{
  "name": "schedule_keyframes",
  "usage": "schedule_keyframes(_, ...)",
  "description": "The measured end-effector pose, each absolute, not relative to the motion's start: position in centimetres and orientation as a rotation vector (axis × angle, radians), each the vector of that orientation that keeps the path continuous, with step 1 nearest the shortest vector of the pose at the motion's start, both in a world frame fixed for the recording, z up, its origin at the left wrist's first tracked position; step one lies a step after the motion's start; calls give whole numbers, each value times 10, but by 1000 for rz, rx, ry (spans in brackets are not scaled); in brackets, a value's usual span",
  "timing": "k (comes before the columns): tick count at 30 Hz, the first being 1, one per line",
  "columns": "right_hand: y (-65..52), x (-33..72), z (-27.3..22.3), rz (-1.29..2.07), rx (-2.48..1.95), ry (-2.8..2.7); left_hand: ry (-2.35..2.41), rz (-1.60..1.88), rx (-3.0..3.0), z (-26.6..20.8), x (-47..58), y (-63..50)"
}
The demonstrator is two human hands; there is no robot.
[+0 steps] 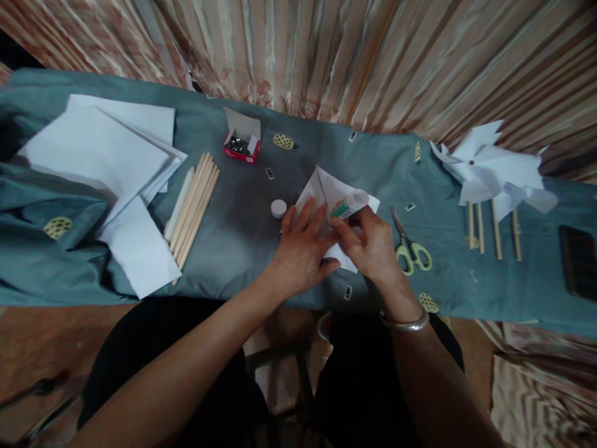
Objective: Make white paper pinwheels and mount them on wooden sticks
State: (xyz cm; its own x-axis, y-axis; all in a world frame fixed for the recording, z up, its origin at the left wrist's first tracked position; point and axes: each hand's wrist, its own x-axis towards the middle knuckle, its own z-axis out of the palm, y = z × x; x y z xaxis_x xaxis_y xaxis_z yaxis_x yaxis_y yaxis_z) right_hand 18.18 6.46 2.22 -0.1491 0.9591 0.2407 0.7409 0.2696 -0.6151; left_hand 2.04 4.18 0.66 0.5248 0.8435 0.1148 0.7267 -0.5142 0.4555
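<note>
A square of white paper (347, 180), with cut lines running in from its corners, lies in front of me on the cloth. My left hand (303, 252) presses flat on its left part, fingers spread. In my right hand (370, 246) is a glue stick (347, 204) with a green label, tilted over the middle of the paper; its lower tip is hidden by my fingers. The round white cap (278, 208) rests just left of the sheet. Scissors with light green handles (413, 252) lie slightly parted to the right of my right hand.
Left are white paper sheets (107, 149) and a row of wooden sticks (198, 208). A small red box of metal pins (241, 146) stands open at the back. Several paper pinwheels (489, 165) on sticks and a dark phone (578, 261) lie right. Teal cloth (242, 230) covers the table; curtains hang behind.
</note>
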Motion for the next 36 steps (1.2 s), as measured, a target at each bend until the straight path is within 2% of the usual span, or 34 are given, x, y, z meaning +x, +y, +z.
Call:
schedule_keyframes(25,67,188,18,384,-1573,-1932,1286,505,2389,3,20,42)
schedule_keyframes(36,71,182,18,446,-1570,-1889,1298,447,2413,6,20,41)
